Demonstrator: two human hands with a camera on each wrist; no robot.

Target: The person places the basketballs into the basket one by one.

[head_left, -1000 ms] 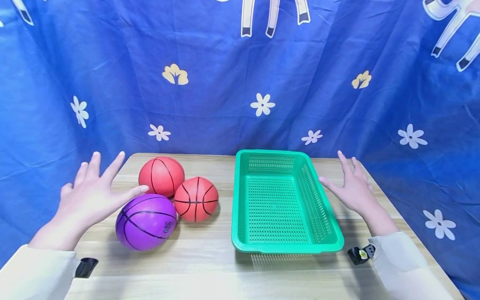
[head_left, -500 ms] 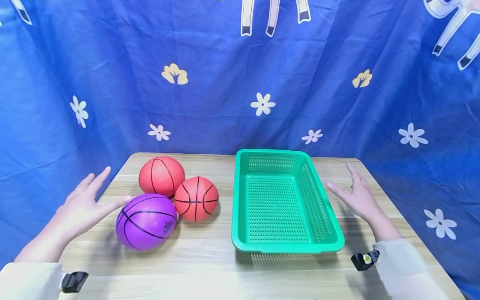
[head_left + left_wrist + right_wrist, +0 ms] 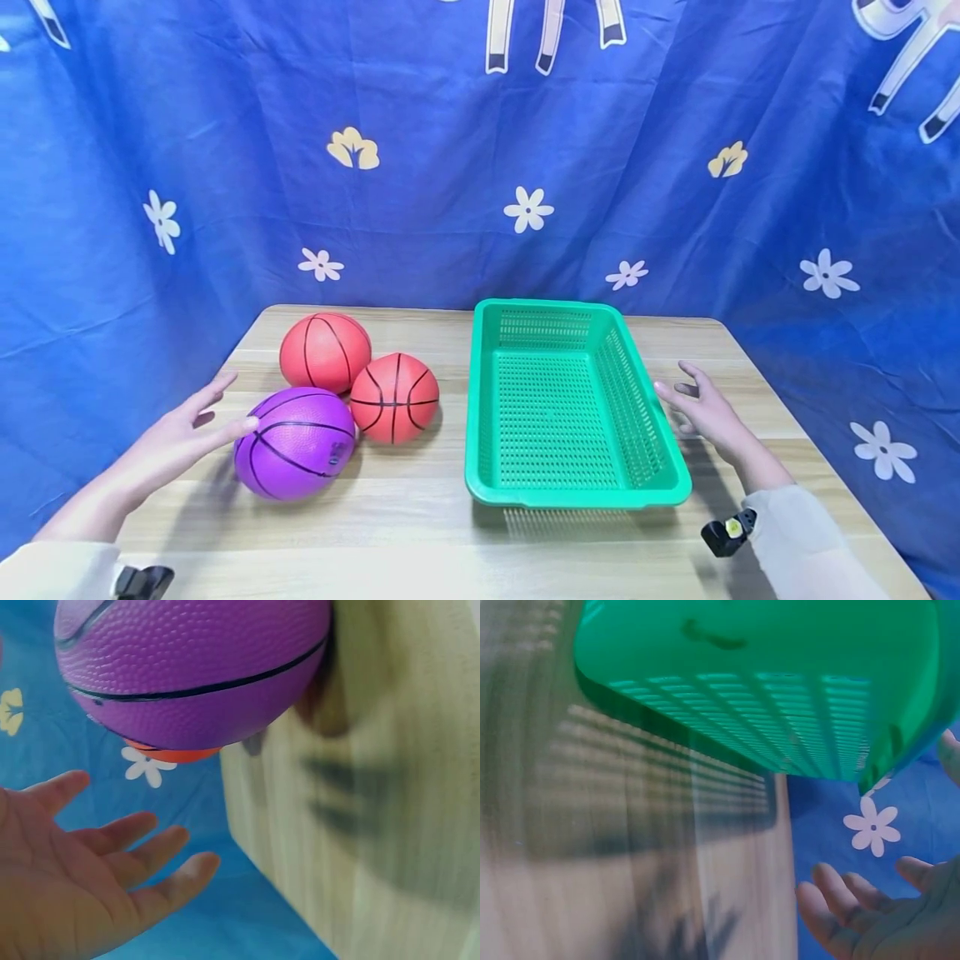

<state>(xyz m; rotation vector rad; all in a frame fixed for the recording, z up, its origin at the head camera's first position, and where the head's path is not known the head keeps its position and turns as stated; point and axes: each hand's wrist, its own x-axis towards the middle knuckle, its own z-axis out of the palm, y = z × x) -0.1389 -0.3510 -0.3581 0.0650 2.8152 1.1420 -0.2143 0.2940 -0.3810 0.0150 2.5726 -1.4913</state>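
In the head view my left hand (image 3: 176,433) is beside a purple ball (image 3: 295,443) with black basketball lines, its thumb tip overlapping the ball's left edge. The left wrist view shows the same hand (image 3: 97,870) with spread, relaxed fingers and a gap to the purple ball (image 3: 195,671). A green plastic basket (image 3: 678,483) with perforated walls stands at the middle right, holding nothing. My right hand (image 3: 705,408) is just outside its right rim, fingers loosely bent. From the right wrist, that hand (image 3: 900,915) shows relaxed fingers, apart from the basket (image 3: 727,645).
Two red balls (image 3: 326,353) with black lines, the nearer red ball (image 3: 394,398) to the right, sit against the purple one on the wooden table (image 3: 420,533). A blue curtain (image 3: 450,233) with flowers hangs behind the table and along both sides.
My left hand has drawn back and lower on the left, then turned with its thumb towards the purple ball. My right hand has lowered beside the basket. Balls and basket stay put.
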